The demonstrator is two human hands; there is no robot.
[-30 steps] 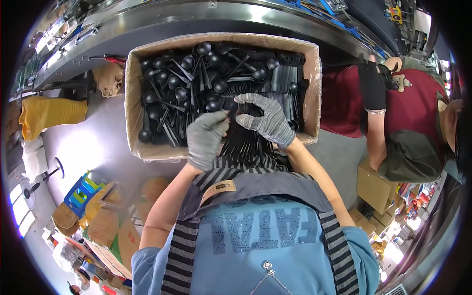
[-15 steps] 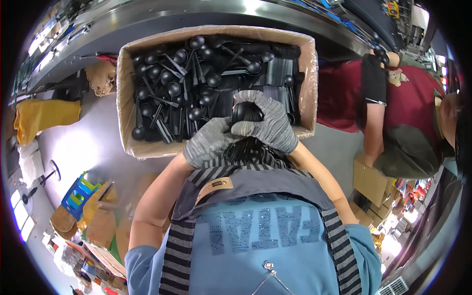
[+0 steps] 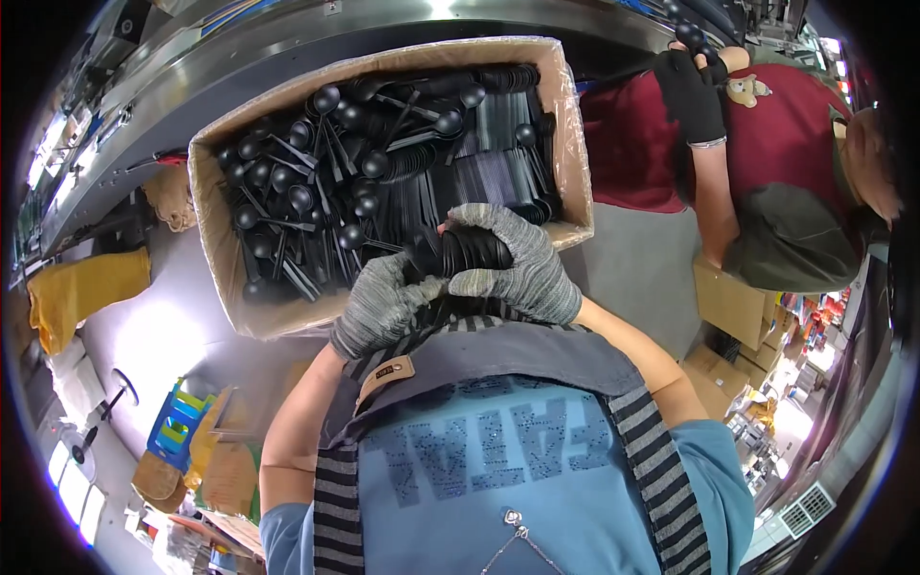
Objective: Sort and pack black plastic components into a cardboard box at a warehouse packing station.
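A stack of nested black spoons (image 3: 479, 251) is held close to my body, at the near edge of a cardboard box (image 3: 579, 182). My right hand (image 3: 522, 264), in a grey knit glove, is closed around the stack from the right, with thumb and fingers on either side of the bowls. My left hand (image 3: 379, 302), gloved the same way, closes on the left end of the stack, its fingertips partly hidden. Inside the box lie many loose black spoons (image 3: 300, 198) on the left, and neat rows of spoons (image 3: 484, 177) on the right.
A metal worktable (image 3: 287, 59) runs along the far side. To the right, a co-worker in a dark red shirt (image 3: 786, 134) holds black spoons in a black-gloved hand (image 3: 692, 96). Yellow cloth (image 3: 81, 292) hangs at left; cartons (image 3: 733, 297) stand at right.
My view has turned, so the box appears tilted and further left. The stack in my hands now shows longer, with its bowls spread in a row. The co-worker's gloved hand has moved.
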